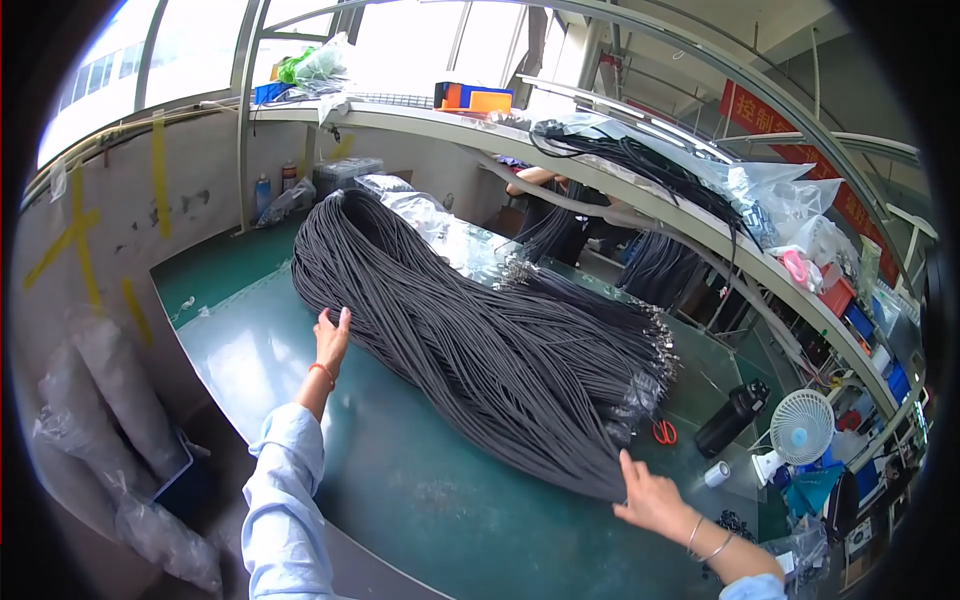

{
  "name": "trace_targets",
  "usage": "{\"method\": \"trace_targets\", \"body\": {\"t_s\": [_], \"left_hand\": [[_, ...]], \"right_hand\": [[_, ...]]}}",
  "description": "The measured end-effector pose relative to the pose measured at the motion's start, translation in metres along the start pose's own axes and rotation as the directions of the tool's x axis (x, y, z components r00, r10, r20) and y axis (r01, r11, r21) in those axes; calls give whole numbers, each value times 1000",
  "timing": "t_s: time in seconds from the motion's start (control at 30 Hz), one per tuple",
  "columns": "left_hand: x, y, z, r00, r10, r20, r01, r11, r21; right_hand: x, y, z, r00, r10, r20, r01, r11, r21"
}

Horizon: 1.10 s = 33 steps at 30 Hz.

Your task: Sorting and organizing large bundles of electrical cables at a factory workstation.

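Observation:
A large bundle of thin dark grey cords point(470, 330) lies diagonally across the green table point(400, 490), its far end curling at the back left and small metal ends showing on its right side. My left hand point(331, 337) rests flat against the bundle's left edge, fingers apart. At the bundle's near end, my right hand point(650, 497) touches the cords with fingers spread. Neither hand grips anything that I can see.
Red-handled scissors point(664, 432), a black bottle point(731, 418), a white tape roll point(716, 474) and a small white fan point(799, 430) stand at the table's right. Clear plastic bags point(440, 225) lie behind the bundle. A shelf point(620, 185) above holds more cords; another person works beyond it.

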<state>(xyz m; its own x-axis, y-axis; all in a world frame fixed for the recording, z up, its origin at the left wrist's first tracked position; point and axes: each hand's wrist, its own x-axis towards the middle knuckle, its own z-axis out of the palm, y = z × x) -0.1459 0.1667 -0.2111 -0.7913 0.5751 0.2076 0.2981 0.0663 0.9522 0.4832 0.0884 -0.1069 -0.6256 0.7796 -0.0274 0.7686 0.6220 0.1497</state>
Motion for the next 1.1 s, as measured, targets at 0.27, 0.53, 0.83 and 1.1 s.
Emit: {"method": "trace_targets", "body": {"t_s": [0.27, 0.53, 0.83, 1.1], "left_hand": [[145, 67, 8, 934, 267, -237, -119, 859, 498], [190, 108, 69, 880, 180, -440, 238, 636, 735], [246, 86, -17, 923, 96, -373, 62, 919, 390], [106, 45, -90, 830, 469, -301, -541, 809, -230]], "right_hand": [[10, -21, 66, 908, -72, -412, 38, 995, -90], [12, -6, 76, 950, 101, -295, -67, 990, 122], [21, -2, 78, 945, 48, -322, -22, 996, 83], [2, 24, 84, 978, 55, -201, -35, 994, 103]]}}
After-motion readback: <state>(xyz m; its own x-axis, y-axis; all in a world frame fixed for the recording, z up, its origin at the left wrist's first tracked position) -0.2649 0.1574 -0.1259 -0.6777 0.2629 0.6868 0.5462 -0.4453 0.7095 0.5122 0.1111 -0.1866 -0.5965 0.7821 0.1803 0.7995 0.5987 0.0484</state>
